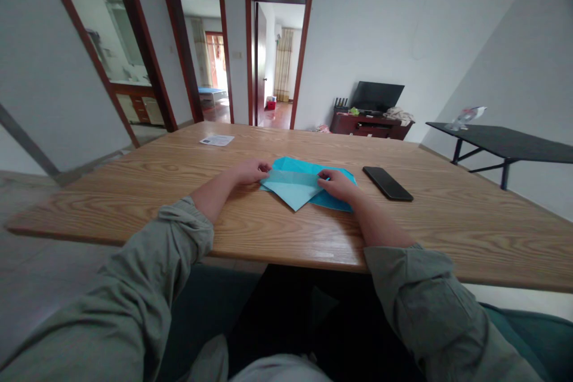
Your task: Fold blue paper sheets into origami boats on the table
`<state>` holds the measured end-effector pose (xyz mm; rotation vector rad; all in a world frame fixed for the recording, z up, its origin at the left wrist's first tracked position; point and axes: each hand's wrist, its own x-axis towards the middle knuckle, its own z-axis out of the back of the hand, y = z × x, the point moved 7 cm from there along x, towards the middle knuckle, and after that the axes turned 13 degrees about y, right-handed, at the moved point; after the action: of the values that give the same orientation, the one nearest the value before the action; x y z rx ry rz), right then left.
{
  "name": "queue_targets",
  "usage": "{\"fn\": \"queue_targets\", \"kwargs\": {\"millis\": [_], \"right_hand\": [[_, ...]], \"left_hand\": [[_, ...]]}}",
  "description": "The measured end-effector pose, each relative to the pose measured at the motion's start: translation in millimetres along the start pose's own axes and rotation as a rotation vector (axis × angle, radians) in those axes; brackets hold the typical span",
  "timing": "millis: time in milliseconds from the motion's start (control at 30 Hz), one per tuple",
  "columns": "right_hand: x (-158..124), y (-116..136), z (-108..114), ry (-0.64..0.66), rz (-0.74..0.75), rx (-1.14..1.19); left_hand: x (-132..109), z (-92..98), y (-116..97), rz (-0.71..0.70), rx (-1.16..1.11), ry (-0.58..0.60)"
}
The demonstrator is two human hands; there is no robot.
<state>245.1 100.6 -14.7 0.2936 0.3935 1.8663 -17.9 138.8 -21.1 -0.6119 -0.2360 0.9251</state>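
A folded sheet of light blue paper (pixel 294 188), its lower part tapering to a point toward me, lies over brighter blue paper (pixel 335 200) on the wooden table. My left hand (pixel 253 171) grips the light sheet's left corner between thumb and fingers. At its right end, my right hand (pixel 336 184) pinches the edge with thumb and forefinger, the wrist resting over the bright blue paper. Fingers partly cover both corners. Whether the two blue areas belong to one sheet, I cannot tell.
A black phone (pixel 387 183) lies right of my right hand. Toward the far left of the wooden table (pixel 179 191) is a small printed paper (pixel 217 140). A black folding table (pixel 514 138) stands at the right, and a television (pixel 377 97) on a cabinet by the back wall.
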Motion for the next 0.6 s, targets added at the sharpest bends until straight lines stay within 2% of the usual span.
{"fn": "queue_targets", "kwargs": {"millis": [100,433,600], "right_hand": [[2.7,-5.4,0.0,0.001,-0.019,0.036],[0.7,-8.4,6.6,-0.117,-0.028,-0.053],[-0.7,-4.9,8.6,-0.113,-0.044,-0.127]], "left_hand": [[-0.1,0.3,-1.2,-0.007,0.004,-0.022],[-4.6,8.8,-12.8,-0.040,0.136,-0.196],[-4.0,3.1,-14.9,-0.039,0.230,-0.153]]}}
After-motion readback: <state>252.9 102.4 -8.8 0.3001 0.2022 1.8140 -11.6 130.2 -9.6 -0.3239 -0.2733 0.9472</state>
